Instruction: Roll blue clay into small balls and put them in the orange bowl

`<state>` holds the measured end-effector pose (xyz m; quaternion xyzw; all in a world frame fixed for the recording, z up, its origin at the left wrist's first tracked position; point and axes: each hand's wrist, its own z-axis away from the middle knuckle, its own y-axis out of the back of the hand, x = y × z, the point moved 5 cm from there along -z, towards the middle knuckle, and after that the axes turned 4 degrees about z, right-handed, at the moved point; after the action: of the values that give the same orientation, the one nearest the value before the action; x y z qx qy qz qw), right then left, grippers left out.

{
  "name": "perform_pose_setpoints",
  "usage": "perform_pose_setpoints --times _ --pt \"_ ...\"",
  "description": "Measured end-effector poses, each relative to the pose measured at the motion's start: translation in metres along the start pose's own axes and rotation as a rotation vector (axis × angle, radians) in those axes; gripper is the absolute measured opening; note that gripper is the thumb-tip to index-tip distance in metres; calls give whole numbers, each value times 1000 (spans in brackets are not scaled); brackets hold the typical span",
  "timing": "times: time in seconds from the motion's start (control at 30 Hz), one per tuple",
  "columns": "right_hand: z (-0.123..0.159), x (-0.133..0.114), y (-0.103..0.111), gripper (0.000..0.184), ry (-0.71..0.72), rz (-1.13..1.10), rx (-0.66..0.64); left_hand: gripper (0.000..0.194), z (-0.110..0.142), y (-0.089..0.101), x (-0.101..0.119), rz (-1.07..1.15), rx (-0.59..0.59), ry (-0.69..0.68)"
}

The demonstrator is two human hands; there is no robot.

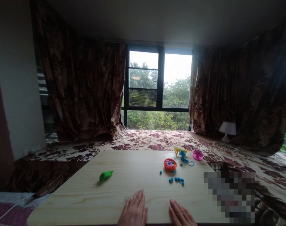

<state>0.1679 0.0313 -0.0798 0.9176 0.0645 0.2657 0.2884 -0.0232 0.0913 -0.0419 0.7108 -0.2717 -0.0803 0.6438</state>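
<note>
My left hand [134, 209] lies flat on the pale wooden table [86, 197] near its front edge, fingers stretched out and holding nothing. Just to its right, my right hand [180, 215] also rests flat and open on the wood. Ahead of my right hand lie several small blue beads [176, 180]. Behind them stands a small orange bowl [169, 164] with pink and blue beads in it. A green toy piece [105, 175] lies to the left of the table's middle.
At the table's far right corner lie a yellow toy [180, 151], a blue toy with a cord [184, 158] and a pink toy [197, 154]. A floral bedspread [143, 139] surrounds the table. A white lamp [227, 130] stands far right by the curtains.
</note>
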Motion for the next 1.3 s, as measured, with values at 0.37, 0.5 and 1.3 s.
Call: perform_pose_setpoints --times 0.37,0.5,1.3 --pt "6 24 11 45 -14 100 -62 55 6 -3 -19 -92 -4 105" --pt "-2 -8 18 45 71 14 -45 56 11 -9 9 -72 0 4" --pt "7 13 18 84 -58 -92 -271 60 13 10 -2 -72 27 83"
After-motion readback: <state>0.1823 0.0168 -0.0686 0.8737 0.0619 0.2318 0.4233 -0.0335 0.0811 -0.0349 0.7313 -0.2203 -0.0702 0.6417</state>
